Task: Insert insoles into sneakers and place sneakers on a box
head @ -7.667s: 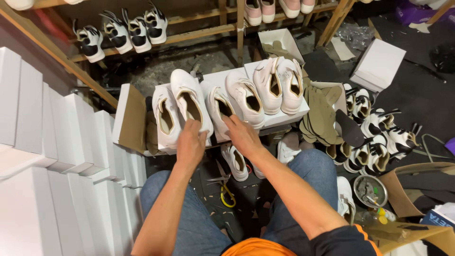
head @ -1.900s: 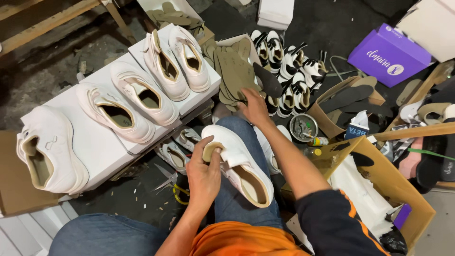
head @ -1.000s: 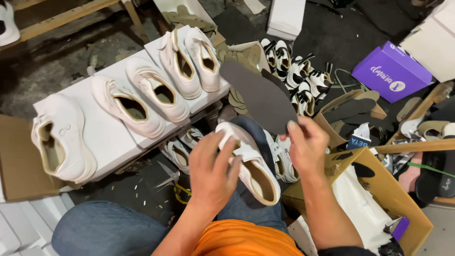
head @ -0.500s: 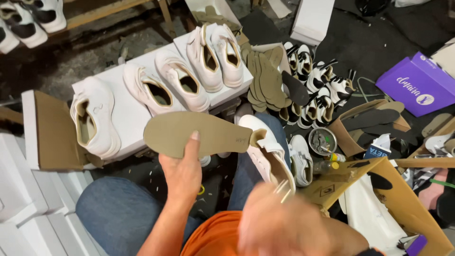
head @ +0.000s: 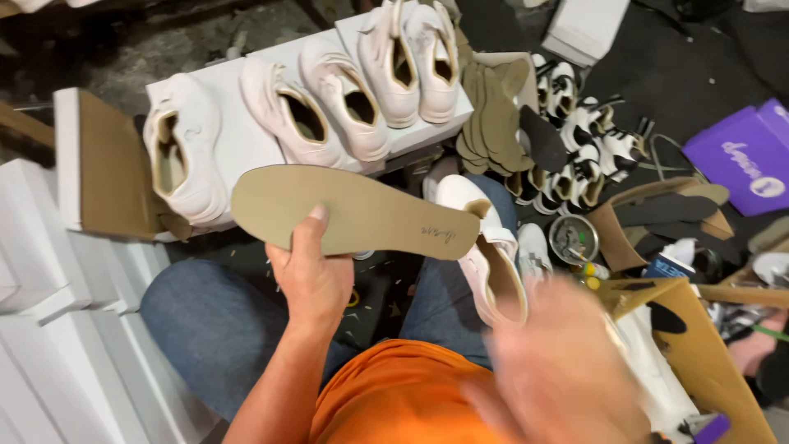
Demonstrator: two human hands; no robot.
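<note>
My left hand [head: 311,275] grips a tan insole [head: 355,213], held flat above my lap with the thumb on top. A white shoe [head: 486,247] lies on my right thigh, opening up, just under the insole's right end. My right hand [head: 559,370] is a blur low at the right, near my body; whether it holds anything cannot be made out. Several more white shoes [head: 329,107] stand in a row on white boxes [head: 230,115] ahead of my knees.
A stack of tan insoles [head: 491,115] lies right of the boxes. Black-and-white shoes [head: 575,140] cover the floor beyond. A small round tin [head: 573,238], a purple box [head: 744,156] and open cardboard boxes [head: 699,345] are at the right. White boxes [head: 49,329] are stacked at the left.
The insole went from my right hand into my left, which let go of the shoe on my lap. My right hand dropped back toward my body. The view swung left.
</note>
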